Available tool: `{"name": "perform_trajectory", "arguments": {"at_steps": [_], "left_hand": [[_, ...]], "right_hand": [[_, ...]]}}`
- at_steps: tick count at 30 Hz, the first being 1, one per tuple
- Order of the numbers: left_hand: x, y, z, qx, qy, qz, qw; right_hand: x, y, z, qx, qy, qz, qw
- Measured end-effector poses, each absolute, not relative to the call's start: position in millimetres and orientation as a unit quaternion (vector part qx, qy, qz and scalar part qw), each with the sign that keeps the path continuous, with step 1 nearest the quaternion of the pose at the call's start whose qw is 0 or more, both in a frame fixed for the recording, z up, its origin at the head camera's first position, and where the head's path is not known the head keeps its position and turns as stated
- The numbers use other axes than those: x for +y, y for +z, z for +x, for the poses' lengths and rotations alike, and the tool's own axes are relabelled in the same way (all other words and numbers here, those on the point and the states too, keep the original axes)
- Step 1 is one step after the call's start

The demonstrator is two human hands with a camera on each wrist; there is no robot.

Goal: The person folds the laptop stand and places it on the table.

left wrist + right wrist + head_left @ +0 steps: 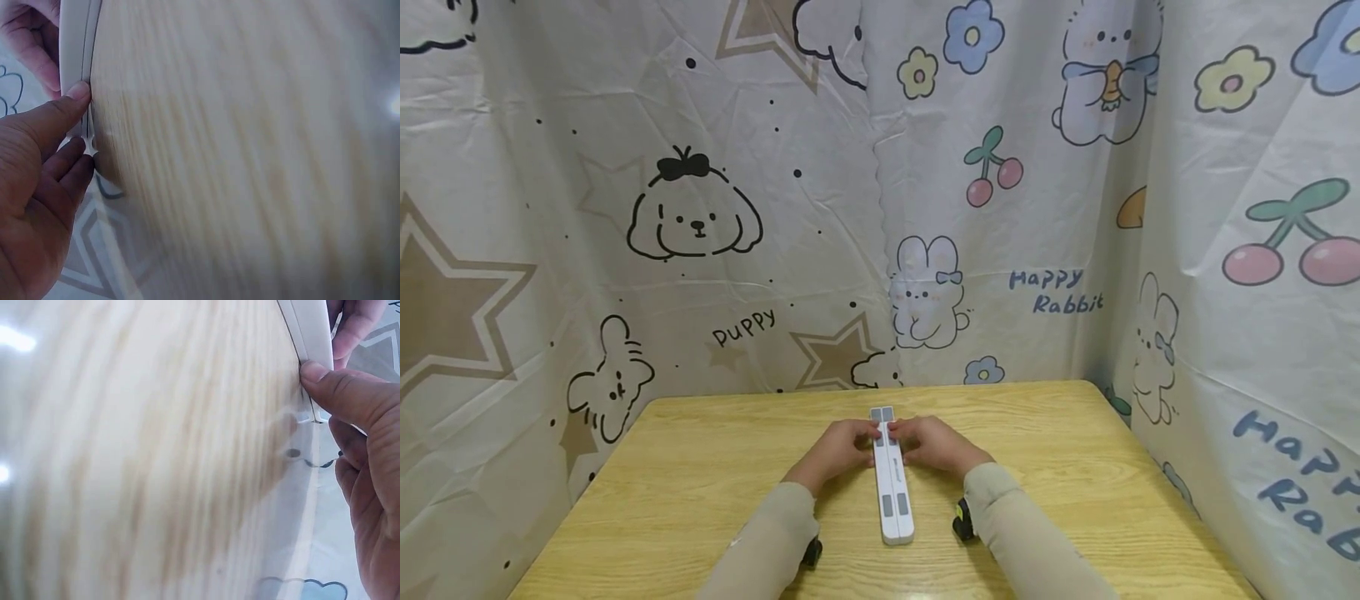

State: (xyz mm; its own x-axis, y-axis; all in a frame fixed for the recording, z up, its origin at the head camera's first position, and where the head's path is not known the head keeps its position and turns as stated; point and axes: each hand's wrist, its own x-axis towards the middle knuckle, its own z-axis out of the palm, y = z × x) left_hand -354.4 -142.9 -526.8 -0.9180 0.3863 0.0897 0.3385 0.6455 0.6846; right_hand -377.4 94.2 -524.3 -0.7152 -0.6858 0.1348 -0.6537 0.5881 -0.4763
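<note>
A white folded laptop stand (pixel 891 483), long and narrow with a seam down its length and grey pads, lies on the table pointing away from me. My left hand (pixel 842 450) pinches its left side near the far end. Opposite, my right hand (pixel 936 446) grips the right side at about the same height. In the left wrist view, the left thumb (pixel 74 94) presses against the edge of the stand (pixel 72 50). The right wrist view has the right thumb (pixel 315 372) on the other edge of the stand (pixel 315 331); some fingertips are hidden behind it.
The wood-grain table (pixel 715 475) extends to both sides of the arms. Behind and beside it hangs a patterned curtain (pixel 820 250) with cartoon animals. A dark wrist device (pixel 964 521) sits by the right sleeve, another (pixel 811 552) by the left.
</note>
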Motion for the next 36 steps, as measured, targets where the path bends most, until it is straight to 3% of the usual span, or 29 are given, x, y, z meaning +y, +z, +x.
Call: {"name": "perform_trajectory", "arguments": {"at_steps": [12, 25, 36], "left_hand": [[-146, -522, -346, 0.932, 0.261, 0.251, 0.028], [-147, -507, -322, 0.943, 0.226, 0.242, -0.016], [-148, -489, -281, 0.944, 0.194, 0.263, -0.047]], "right_hand": [[84, -511, -350, 0.907, -0.081, -0.408, -0.062], [88, -507, -325, 0.904, -0.062, -0.406, -0.118], [107, -497, -294, 0.902, -0.072, -0.396, -0.154]]}}
